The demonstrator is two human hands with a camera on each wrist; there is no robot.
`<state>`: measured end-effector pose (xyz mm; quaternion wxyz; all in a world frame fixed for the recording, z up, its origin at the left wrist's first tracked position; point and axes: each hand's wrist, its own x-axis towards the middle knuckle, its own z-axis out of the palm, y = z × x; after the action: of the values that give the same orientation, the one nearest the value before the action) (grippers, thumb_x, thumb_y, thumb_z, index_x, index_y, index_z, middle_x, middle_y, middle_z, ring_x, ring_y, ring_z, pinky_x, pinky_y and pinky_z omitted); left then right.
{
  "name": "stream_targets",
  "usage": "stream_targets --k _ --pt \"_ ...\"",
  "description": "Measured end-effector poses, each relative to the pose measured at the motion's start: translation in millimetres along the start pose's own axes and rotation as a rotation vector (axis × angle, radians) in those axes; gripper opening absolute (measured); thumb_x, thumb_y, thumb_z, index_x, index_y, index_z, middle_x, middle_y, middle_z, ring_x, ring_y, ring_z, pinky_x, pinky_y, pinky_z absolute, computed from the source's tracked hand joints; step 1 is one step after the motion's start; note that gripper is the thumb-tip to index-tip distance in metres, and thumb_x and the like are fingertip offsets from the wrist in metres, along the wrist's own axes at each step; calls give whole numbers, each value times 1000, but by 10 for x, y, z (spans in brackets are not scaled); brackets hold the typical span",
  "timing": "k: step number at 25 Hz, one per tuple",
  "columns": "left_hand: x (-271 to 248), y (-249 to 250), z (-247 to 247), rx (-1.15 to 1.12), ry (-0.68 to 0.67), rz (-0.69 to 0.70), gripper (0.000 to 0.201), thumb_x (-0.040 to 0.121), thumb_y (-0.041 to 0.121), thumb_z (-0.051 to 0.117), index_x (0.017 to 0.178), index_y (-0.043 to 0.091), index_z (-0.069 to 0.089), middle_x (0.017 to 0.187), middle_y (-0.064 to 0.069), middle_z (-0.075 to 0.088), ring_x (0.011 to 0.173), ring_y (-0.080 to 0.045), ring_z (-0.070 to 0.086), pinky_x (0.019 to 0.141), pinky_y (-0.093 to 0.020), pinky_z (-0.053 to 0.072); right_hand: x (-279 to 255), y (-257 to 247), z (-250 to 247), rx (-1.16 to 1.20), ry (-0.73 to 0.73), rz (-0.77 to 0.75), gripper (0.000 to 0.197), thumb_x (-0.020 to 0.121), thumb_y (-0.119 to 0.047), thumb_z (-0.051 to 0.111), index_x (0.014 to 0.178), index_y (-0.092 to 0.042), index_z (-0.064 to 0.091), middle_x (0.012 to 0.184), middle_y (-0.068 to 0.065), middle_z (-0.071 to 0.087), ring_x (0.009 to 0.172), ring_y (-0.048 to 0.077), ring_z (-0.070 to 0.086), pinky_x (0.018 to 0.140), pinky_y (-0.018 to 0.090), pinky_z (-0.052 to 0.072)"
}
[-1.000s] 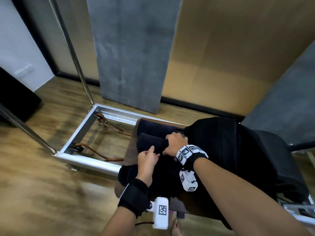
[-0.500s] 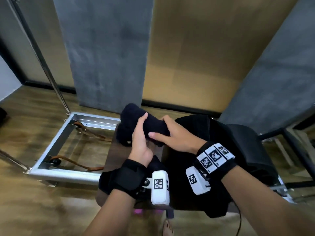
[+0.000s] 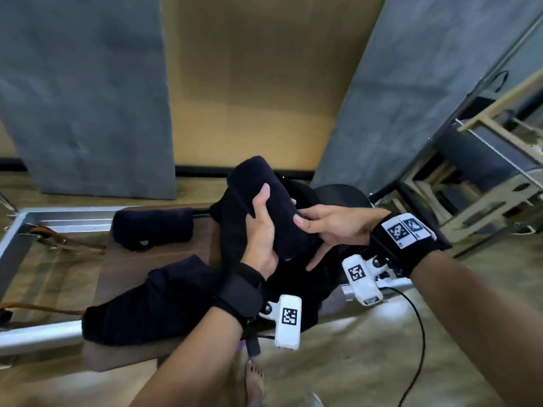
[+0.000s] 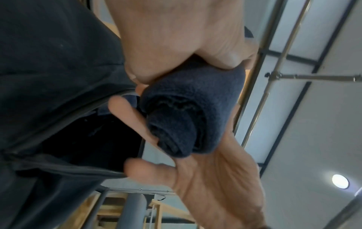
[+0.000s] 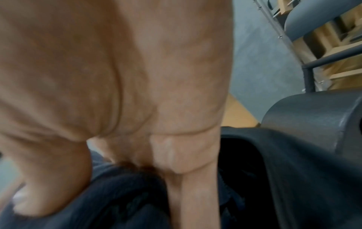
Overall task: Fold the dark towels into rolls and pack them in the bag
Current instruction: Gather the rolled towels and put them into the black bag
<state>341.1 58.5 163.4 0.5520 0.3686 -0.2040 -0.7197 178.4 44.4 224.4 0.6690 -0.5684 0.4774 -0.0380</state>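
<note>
Lower centre of the head view: left hand [image 3: 262,233] wrapped round the rolled towel [image 3: 271,211], thumb up along its near face, fingers curled behind. Right of centre: right hand [image 3: 333,227] pinching the roll's lower end, thumb on top, fingers beneath (rolled layers visible end-on in the left wrist view). Roll held tilted, clear of the table [image 3: 123,259], directly above the open black bag [image 3: 308,277]. Lower left: unrolled dark towel [image 3: 152,298] draped over the table edge. Centre left, farther back: second rolled towel [image 3: 152,229] lying on the table, beside the metal frame [image 3: 17,227].
</note>
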Motion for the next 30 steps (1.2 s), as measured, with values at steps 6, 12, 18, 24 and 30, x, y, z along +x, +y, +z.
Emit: stream_targets --k 6,12,18,24,30 --pt "95 -245 -264 1076 -154 367 91 79 99 27 135 35 58 137 10 58 132 -18 50 109 -38 36 -105 394 -326 109 87 -105 45 105 -3 54 149 -8 47 147 18 57 131 43 60 101 69 50" --pt "-4 -274 -699 2027 -497 333 62 94 76 52 144 38 57 158 18 40 118 -23 64 87 -37 49 194 824 -263 74 276 -121 56 99 10 60 148 -15 48 142 20 59 132 37 60 99 62 54" --pt "-57 -90 -516 2021 -506 432 21 103 49 59 110 31 66 129 12 50 114 -18 57 76 -35 45 412 930 -347 -53 380 -262 53 91 14 68 138 -4 55 131 21 67 120 20 64 102 36 56" --pt "-31 -76 -527 1973 -311 488 24 105 50 56 113 32 70 113 11 45 115 -12 46 67 -34 51 394 965 -583 -562 254 -8 53 85 3 78 133 -12 62 125 4 72 119 18 66 104 35 51" --pt "-24 -51 -480 1906 -250 540 16 103 37 65 104 22 72 106 11 38 109 -10 44 56 -30 44 452 567 -570 -1037 182 225 45 87 1 58 124 -22 71 114 3 75 106 26 70 94 46 59"
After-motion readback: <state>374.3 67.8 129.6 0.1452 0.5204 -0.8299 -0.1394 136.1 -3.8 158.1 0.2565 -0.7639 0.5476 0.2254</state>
